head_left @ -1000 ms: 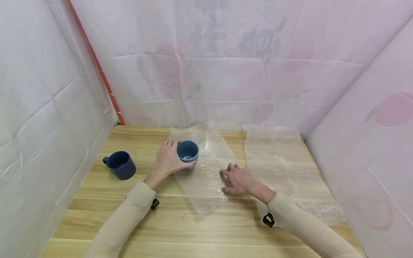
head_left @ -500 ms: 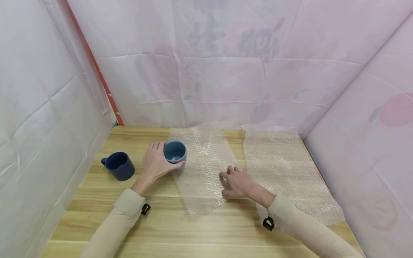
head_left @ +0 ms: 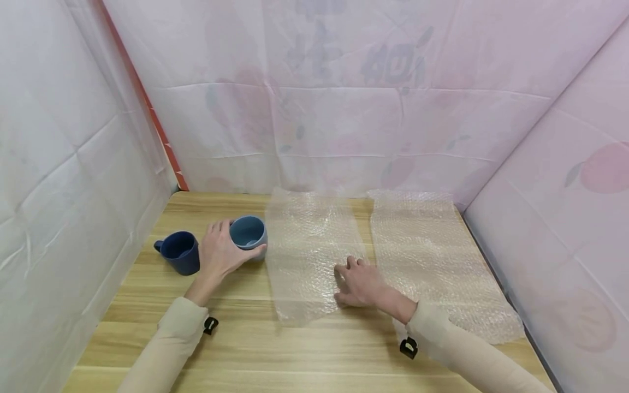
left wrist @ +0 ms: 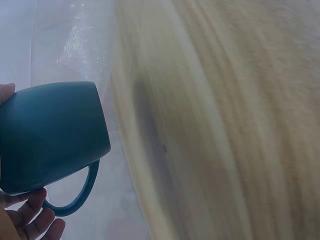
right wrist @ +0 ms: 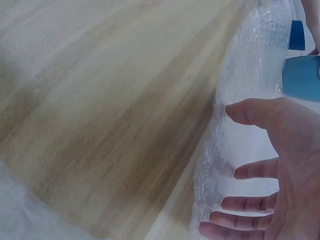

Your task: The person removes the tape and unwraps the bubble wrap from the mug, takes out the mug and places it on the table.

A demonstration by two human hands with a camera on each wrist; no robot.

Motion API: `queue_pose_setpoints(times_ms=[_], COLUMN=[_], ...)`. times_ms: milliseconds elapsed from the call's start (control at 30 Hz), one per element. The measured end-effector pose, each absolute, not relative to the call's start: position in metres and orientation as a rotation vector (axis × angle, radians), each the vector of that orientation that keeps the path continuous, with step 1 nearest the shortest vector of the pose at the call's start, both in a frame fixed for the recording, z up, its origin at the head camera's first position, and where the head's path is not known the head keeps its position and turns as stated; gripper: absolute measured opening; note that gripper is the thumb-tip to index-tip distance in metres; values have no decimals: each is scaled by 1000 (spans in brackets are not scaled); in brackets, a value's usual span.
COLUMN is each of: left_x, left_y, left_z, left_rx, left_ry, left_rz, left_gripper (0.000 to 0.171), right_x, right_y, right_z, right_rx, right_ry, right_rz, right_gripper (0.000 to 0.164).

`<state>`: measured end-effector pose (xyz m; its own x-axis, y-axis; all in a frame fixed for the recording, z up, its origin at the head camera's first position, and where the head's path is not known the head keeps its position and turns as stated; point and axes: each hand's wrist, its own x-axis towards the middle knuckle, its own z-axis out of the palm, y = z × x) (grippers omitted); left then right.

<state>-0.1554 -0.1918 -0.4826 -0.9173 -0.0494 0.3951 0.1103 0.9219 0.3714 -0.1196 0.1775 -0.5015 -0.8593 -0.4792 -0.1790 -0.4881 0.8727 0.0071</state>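
My left hand (head_left: 220, 248) grips a light blue mug (head_left: 248, 236) round its side, thumb in front and fingers behind. In the left wrist view the mug (left wrist: 52, 135) hangs over the wood, its handle (left wrist: 82, 200) by the fingertips. A dark blue mug (head_left: 179, 252) stands just left of that hand, handle pointing left. My right hand (head_left: 362, 282) is over the right edge of the left bubble wrap sheet (head_left: 309, 245). In the right wrist view its fingers (right wrist: 250, 203) are spread and reach to the edge of the wrap, holding nothing.
A second bubble wrap sheet (head_left: 432, 251) lies flat on the right, partly under the right forearm. The wooden table (head_left: 304, 360) meets pale sheet walls (head_left: 344, 125) at the back and both sides.
My left hand has carried the light blue mug leftward off the bubble wrap, towards the dark blue mug. The left sheet has turned straighter. My right hand has barely moved.
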Motion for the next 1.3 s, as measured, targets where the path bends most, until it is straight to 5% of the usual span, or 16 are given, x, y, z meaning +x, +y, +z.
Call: queue_pose_setpoints(times_ms=[1300], left_x=[-156], left_y=[-201], left_z=[-511], left_rx=[185], left_ry=[-2676], left_rz=[-578], left_gripper=[110], right_x=[-105], right_y=[169], right_z=[-504], right_rx=[-663], right_ry=[2936], right_rz=[53], right_gripper=[73])
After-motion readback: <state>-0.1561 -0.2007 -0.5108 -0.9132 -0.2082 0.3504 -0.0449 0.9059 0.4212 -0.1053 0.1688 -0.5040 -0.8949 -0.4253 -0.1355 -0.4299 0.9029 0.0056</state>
